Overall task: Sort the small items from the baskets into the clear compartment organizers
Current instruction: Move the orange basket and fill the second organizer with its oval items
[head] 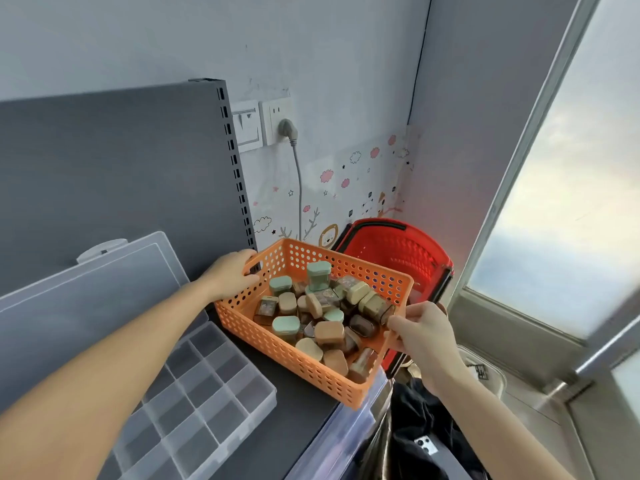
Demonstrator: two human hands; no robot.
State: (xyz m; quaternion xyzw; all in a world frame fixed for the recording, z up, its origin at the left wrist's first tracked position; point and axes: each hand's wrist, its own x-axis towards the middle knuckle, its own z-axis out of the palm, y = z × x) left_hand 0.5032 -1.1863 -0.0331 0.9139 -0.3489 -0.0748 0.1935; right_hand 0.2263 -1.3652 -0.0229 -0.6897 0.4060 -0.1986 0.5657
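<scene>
Dark grey tabletop (294,403), orange perforated basket (277,344) of small capped jars (329,332) at its right edge, left hand (230,273) curled round the left handle slot, right hand (424,332) pinching the right rim, open clear compartment organizer (194,403) alongside, red basket (398,247) behind.

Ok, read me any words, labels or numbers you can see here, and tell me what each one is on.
No text can be read in this view.
Small capped jars in the orange perforated plastic basket: patterned labels, too blurred to read.
Pale container by the window: dark print, too small to read.
Cartoon wall stickers: drawings only, no words.
</scene>
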